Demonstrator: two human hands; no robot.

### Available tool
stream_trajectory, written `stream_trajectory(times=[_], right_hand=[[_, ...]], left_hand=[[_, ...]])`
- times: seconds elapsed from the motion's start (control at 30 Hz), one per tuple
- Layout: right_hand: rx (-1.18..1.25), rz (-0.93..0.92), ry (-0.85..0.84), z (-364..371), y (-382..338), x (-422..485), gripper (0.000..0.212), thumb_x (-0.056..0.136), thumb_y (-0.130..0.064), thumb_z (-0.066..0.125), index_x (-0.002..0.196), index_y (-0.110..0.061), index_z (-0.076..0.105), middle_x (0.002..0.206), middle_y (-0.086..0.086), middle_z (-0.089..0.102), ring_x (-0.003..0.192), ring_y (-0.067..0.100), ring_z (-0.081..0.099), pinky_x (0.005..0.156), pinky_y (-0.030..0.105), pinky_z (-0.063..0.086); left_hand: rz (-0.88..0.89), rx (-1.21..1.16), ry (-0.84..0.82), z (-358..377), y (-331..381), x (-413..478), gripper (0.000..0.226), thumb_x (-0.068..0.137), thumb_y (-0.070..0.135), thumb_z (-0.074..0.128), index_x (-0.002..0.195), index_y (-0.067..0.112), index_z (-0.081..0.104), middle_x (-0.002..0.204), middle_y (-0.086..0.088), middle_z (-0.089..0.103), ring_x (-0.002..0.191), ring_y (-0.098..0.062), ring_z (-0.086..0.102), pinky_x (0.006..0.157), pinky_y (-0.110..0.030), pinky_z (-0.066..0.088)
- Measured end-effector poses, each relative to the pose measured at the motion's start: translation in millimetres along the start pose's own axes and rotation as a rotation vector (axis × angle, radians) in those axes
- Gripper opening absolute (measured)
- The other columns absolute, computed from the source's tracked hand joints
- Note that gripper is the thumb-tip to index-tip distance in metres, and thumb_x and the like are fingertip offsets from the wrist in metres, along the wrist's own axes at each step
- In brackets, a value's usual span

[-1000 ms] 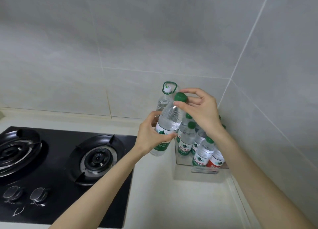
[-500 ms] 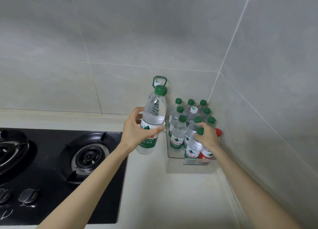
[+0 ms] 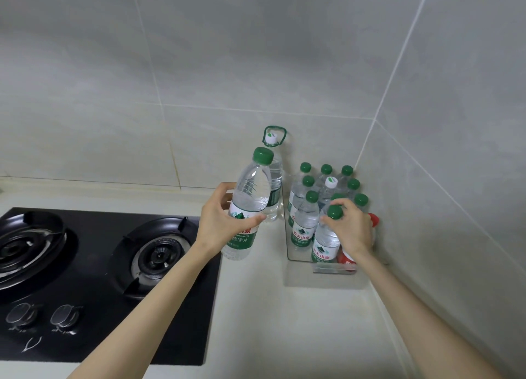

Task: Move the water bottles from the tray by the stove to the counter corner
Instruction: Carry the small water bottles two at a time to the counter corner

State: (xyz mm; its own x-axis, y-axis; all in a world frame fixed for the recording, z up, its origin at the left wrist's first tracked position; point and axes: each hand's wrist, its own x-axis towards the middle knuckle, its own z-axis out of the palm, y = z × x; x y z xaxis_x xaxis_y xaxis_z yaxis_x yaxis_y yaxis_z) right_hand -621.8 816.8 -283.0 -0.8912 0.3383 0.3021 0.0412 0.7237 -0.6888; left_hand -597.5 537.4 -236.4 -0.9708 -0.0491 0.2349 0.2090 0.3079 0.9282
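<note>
1. Head view: the left hand point(image 3: 225, 222) is gripping a tall green-capped water bottle point(image 3: 248, 202) around its label and holding it tilted. The bottle's base is hanging over the pale counter point(image 3: 270, 321), between the black gas stove point(image 3: 113, 264) and the clear tray point(image 3: 336, 268).
2. The right hand point(image 3: 351, 230) is curling its fingers round the neck of the front bottle point(image 3: 323, 243), just under its green cap. That bottle is standing upright in the tray's near row.
3. The other small bottles point(image 3: 306, 222) are standing packed in rows in the tray, in the corner where the tiled walls meet. A red-labelled bottle point(image 3: 347, 258) is showing partly behind the right wrist.
4. A large handled jug point(image 3: 275, 179) is standing by the back wall, just left of the tray.
</note>
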Motion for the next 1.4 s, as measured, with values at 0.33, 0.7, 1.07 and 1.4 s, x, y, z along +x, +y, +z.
stream_trajectory(times=[0.33, 0.7, 1.07, 1.4], right_hand=[[0.366, -0.345, -0.012, -24.5, -116.4, 11.6, 0.036, 0.069, -0.041, 0.083, 0.095, -0.038, 0.059, 0.082, -0.005, 0.075, 0.075, 0.027, 0.071, 0.072, 0.046, 0.059], [0.404, -0.260, -0.435, 65.6, -124.6, -33.8, 0.036, 0.066, -0.030, 0.087, 0.091, -0.036, 0.062, 0.081, -0.008, 0.074, 0.076, 0.027, 0.069, 0.077, 0.047, 0.057], [0.542, -0.194, -0.688, 104.6, -92.8, -64.4, 0.038, 0.066, -0.002, 0.086, 0.090, -0.024, 0.066, 0.090, -0.006, 0.073, 0.080, 0.008, 0.067, 0.085, 0.034, 0.054], [0.664, -0.202, -0.647, 117.3, -70.1, -80.9, 0.047, 0.083, -0.008, 0.075, 0.119, -0.035, 0.061, 0.127, -0.004, 0.065, 0.120, 0.009, 0.059, 0.110, 0.037, 0.042]], left_hand=[[-0.035, 0.035, 0.183, -37.3, -3.3, -4.0, 0.061, 0.057, 0.025, 0.092, 0.094, 0.047, 0.049, 0.097, 0.009, 0.068, 0.090, -0.005, 0.066, 0.073, -0.023, 0.053], [-0.122, 0.071, 0.292, -77.5, -27.6, -48.3, 0.060, 0.056, 0.026, 0.092, 0.102, 0.030, 0.055, 0.092, 0.011, 0.071, 0.082, 0.001, 0.068, 0.073, -0.025, 0.054], [-0.206, 0.098, 0.342, -81.8, -52.0, -90.8, 0.059, 0.057, 0.026, 0.092, 0.104, 0.033, 0.055, 0.095, 0.009, 0.071, 0.086, -0.004, 0.069, 0.074, -0.024, 0.057], [-0.235, 0.089, 0.366, -78.9, -57.4, -110.2, 0.061, 0.058, 0.027, 0.091, 0.107, 0.030, 0.056, 0.099, 0.009, 0.070, 0.090, -0.007, 0.069, 0.077, -0.027, 0.058]])
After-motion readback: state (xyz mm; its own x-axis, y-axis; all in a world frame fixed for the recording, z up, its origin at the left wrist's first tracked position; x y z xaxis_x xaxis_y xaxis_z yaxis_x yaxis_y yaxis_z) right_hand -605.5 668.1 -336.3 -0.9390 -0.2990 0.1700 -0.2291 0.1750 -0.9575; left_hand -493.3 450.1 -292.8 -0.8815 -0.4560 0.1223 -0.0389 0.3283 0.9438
